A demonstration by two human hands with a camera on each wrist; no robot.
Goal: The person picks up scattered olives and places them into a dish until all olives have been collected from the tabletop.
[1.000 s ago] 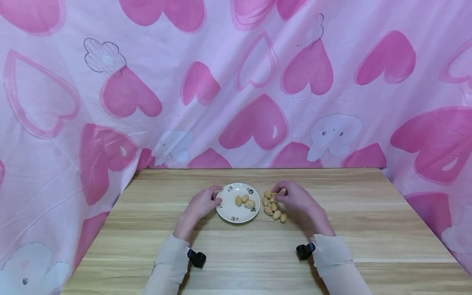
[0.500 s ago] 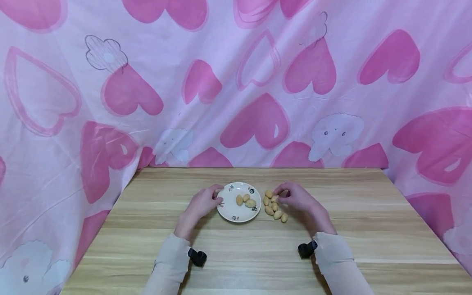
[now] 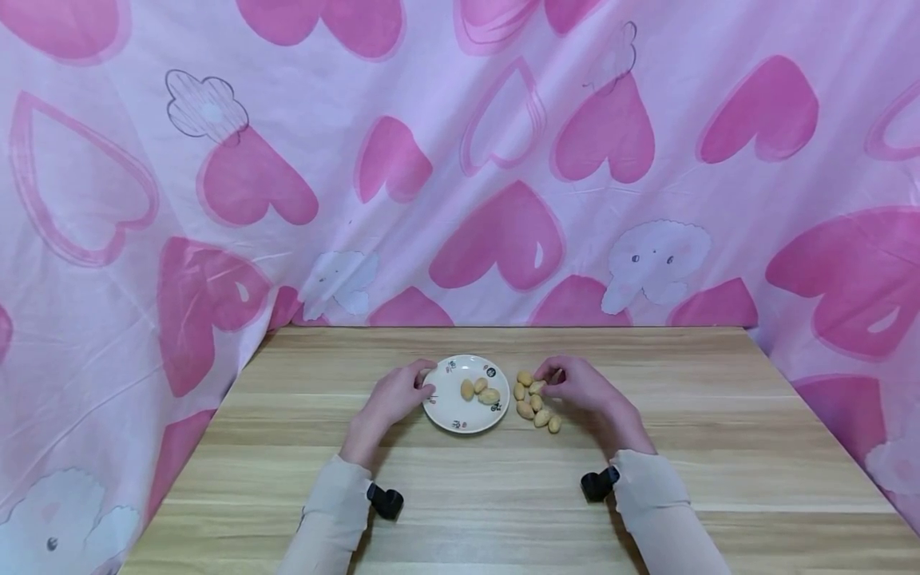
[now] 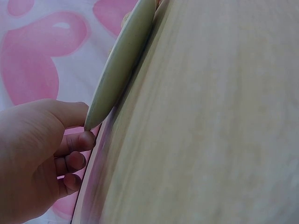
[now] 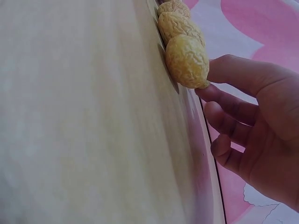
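Fingers (image 4: pixel 84 140) of our left hand (image 3: pixel 391 396) pinch the plate (image 3: pixel 446 403) by its rim, seemingly steadying it on the surface (image 3: pixel 474 503); our right hand (image 3: pixel 585 391) pinches one wrinkled nut (image 3: pixel 536 387) among others just beside it.

I can read no word, number or brand anywhere in front of me. On the plate (image 3: pixel 446 411) that my left grip (image 3: pixel 390 396) pinches, small printed marks (image 3: pixel 458 425) ring the surface near the rim, a dark round mark (image 3: pixel 492 372) between one and two o'clock and others at about four, half past six, nine and eleven, all too small for me to tell whether they hold lettering. Towards twelve o'clock, beyond the desk (image 3: pixel 474 503), the pink cloth (image 3: pixel 402 247) shows me printed hearts (image 3: pixel 496 235), nothing legible as writing.
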